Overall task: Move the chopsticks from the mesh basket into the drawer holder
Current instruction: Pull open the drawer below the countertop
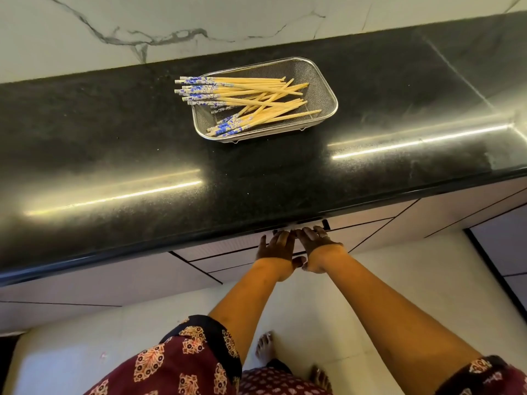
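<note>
1. Chopsticks [256, 102]: a loose, crossed heap in the basket [310, 78], thick ends to the left. Several of those ends stick out past the left rim over the counter [114, 143].
2. The basket stands towards the back of the black counter, well apart from both hands.
3. The left hand [276, 246] and right hand [318, 242] are side by side below the counter's front edge, thumbs nearly touching. Their fingers reach up to the dark handle [325, 223] of the drawer front [233, 252].
4. The fingertips lie at the handle, under the counter's overhang. I cannot tell whether they curl round the bar or only touch it. The left thumb is spread out to the side.
5. Markings: the chopsticks' thick ends carry a blue and white pattern. There is a ring [326, 237] on one right finger.
6. The drawer front sits in line with the fronts beside it. The counter edge stands between the hands and the basket.
7. Surroundings: a veined marble wall [256, 18] behind, a pale tiled floor [328, 303] and bare feet [263, 347] below, and a patterned maroon garment [176, 363].
</note>
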